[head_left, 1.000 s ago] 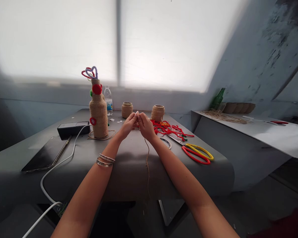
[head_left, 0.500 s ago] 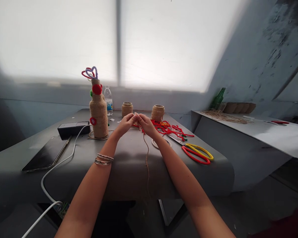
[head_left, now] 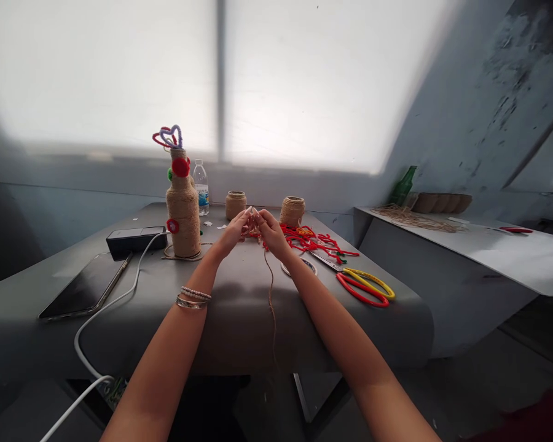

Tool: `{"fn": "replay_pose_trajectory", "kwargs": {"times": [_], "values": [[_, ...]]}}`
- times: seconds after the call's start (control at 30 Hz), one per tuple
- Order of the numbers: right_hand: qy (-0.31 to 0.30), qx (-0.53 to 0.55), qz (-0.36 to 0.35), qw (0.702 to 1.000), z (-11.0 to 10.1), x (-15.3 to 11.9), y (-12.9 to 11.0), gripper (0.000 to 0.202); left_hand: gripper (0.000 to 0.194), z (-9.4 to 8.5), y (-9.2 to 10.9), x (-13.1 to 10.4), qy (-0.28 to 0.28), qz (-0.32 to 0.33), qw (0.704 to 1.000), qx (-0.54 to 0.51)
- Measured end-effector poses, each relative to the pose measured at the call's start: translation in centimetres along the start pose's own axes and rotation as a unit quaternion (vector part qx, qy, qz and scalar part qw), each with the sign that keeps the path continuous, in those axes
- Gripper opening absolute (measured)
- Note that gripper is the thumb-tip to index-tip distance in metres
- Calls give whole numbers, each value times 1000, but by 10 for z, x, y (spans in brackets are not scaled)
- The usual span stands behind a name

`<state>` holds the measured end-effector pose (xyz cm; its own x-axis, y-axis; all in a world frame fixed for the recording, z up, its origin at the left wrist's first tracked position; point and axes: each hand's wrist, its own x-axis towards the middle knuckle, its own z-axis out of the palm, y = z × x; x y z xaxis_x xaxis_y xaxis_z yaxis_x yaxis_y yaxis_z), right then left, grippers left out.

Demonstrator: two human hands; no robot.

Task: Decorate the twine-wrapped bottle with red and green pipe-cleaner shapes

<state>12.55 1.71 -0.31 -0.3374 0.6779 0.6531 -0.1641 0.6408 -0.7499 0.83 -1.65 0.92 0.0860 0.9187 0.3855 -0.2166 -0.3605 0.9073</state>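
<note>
My left hand [head_left: 238, 230] and my right hand [head_left: 271, 229] meet at the fingertips above the middle of the table, both with fingers pinched. A thin brown twine [head_left: 271, 301] hangs from below my right hand and runs down over the table's front edge. My right hand is closed on this twine. What lies between my left fingertips is too small to make out. Just behind the hands stand two twine-wrapped jars, the left jar [head_left: 236, 205] and the right jar [head_left: 292, 212]. Red pipe cleaners [head_left: 322, 241] lie in a heap beside my right hand.
Scissors [head_left: 366, 286] with red and yellow handles and a roll of tape [head_left: 299, 266] lie to the right. At left are a twine-wrapped bottle [head_left: 184, 215], a plastic water bottle [head_left: 201, 190], a black box [head_left: 136, 240], a phone [head_left: 85, 287] and a white cable [head_left: 115, 301].
My left fingers have shifted slightly and spread a little, with the fingertips still meeting those of my right hand. The twine still hangs below my right hand.
</note>
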Motion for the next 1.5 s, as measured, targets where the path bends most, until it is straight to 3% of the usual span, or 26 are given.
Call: {"fn": "replay_pose_trajectory", "kwargs": {"times": [0.1, 0.27, 0.47, 0.6, 0.7, 0.83, 0.97, 1.23, 1.5], "values": [[53, -71, -37, 995, 2, -1, 9, 44, 27, 10, 5, -5, 7, -33, 999, -18], [102, -193, -111, 970, 3, -5, 13, 36, 26, 16, 5, -8, 21, -24, 999, -9], [123, -311, -106, 937, 5, -13, 5, 31, 26, 12, -18, 2, 14, 99, 994, 42], [107, -355, -97, 923, 4, -16, -2, 32, 27, 8, -23, 6, 30, 155, 983, 96], [87, -317, -86, 940, 2, -14, -3, 37, 31, 5, -19, 5, 25, 153, 983, 101], [16, -123, -47, 991, -1, -6, 0, 45, 32, -1, -12, 3, 3, 143, 986, 86], [-22, -21, -5, 1000, -3, -1, -3, 48, 33, -1, -6, 2, -19, 118, 992, 40], [-55, -29, 33, 998, -3, -3, -17, 53, 38, -7, 8, -4, -74, 41, 996, 5], [-92, -53, 65, 992, -5, -5, -25, 55, 35, -19, 0, 1, -109, 56, 991, 50]]}}
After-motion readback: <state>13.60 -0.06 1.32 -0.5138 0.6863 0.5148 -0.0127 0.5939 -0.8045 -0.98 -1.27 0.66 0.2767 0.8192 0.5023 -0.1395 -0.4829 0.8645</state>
